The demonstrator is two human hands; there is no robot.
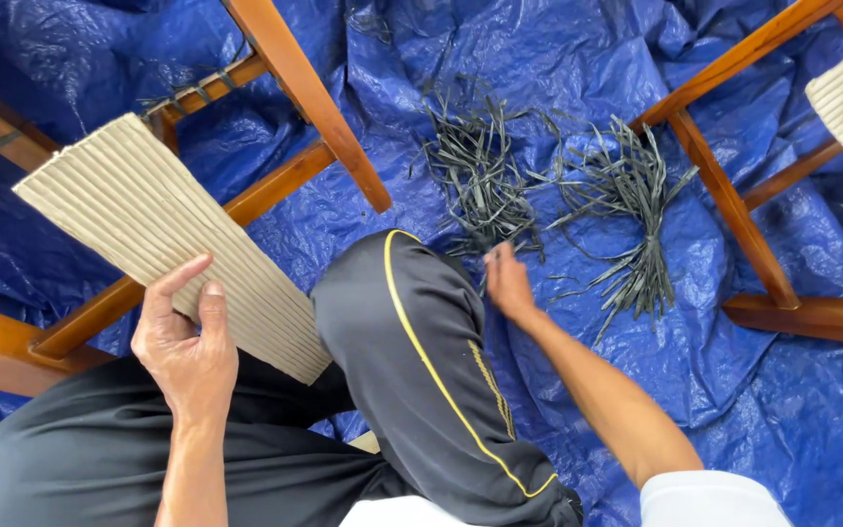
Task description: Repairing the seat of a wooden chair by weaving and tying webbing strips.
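The left hand grips the woven panel. The right hand, blurred, grip unclear, reaches dark strips. Tangled strips may snag.

Crinkled blue tarp, beige ribbed woven panel, dark grey-green strips, orange-brown wooden frame, black yellow-piped trousers
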